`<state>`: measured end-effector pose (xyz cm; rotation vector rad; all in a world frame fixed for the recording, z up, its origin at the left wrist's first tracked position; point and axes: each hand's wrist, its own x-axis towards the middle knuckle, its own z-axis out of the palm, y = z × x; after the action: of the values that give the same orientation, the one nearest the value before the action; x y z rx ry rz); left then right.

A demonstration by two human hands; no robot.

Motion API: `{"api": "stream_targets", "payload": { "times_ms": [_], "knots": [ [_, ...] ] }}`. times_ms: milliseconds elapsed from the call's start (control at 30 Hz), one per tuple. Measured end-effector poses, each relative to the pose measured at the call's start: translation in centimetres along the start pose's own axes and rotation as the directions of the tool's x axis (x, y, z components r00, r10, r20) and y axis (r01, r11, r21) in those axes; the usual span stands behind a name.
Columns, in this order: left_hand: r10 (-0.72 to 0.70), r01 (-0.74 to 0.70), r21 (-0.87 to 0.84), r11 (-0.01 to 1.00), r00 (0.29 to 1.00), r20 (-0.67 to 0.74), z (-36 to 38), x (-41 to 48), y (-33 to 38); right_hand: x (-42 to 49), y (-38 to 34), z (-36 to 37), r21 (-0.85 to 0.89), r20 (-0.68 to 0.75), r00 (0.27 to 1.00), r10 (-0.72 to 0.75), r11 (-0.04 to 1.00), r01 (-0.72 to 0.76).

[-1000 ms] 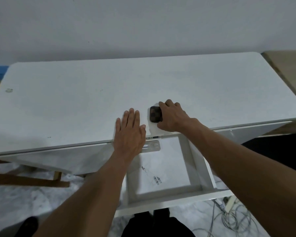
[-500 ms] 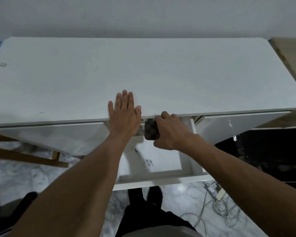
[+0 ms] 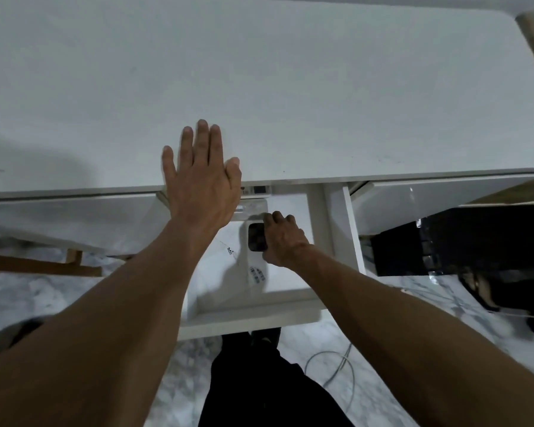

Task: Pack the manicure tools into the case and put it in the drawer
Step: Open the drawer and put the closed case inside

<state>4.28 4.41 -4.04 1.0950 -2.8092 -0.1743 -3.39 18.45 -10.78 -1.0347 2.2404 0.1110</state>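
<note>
The small dark checkered manicure case (image 3: 256, 240) is down inside the open white drawer (image 3: 250, 315), close to or on its floor. My right hand (image 3: 282, 238) grips the case from its right side. My left hand (image 3: 202, 183) lies flat, fingers spread, on the front edge of the white desk top (image 3: 290, 87), just above the drawer's left part. The case is closed; no tools show.
Labels and print marks lie on the drawer floor (image 3: 258, 274). A closed drawer front (image 3: 429, 198) sits to the right. A grey cable (image 3: 336, 365) curls on the marble floor, and a wooden frame (image 3: 43, 266) stands low at the left.
My right hand carried the case off the desk top, over the front edge and down into the open drawer. My left hand stayed flat on the desk edge.
</note>
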Motion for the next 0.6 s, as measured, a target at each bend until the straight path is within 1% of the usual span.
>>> {"api": "stream_targets", "payload": {
  "times_ms": [133, 267, 467, 600],
  "knots": [
    [-0.012, 0.012, -0.012, 1.000, 1.000, 0.001, 0.2, 0.0, 0.1, 1.0, 0.1, 1.0, -0.033, -0.002, 1.000, -0.019, 0.999, 0.019],
    [-0.022, 0.022, -0.002, 1.000, 1.000, 0.021, 0.3, 0.0, 0.1, 1.2, 0.3, 1.6, -0.021, -0.049, 0.998, -0.035, 0.999, 0.034],
    [-0.017, 0.017, 0.005, 1.000, 0.999, 0.049, -0.2, 0.1, 0.1, -0.1, 0.8, 1.3, -0.031, -0.064, 0.997, -0.054, 0.998, 0.052],
    [-0.011, 0.010, 0.010, 1.000, 0.995, 0.096, -0.9, 0.0, 0.2, -2.3, 1.2, -0.2, 0.020, -0.103, 0.994, -0.045, 0.999, 0.048]
  ]
}}
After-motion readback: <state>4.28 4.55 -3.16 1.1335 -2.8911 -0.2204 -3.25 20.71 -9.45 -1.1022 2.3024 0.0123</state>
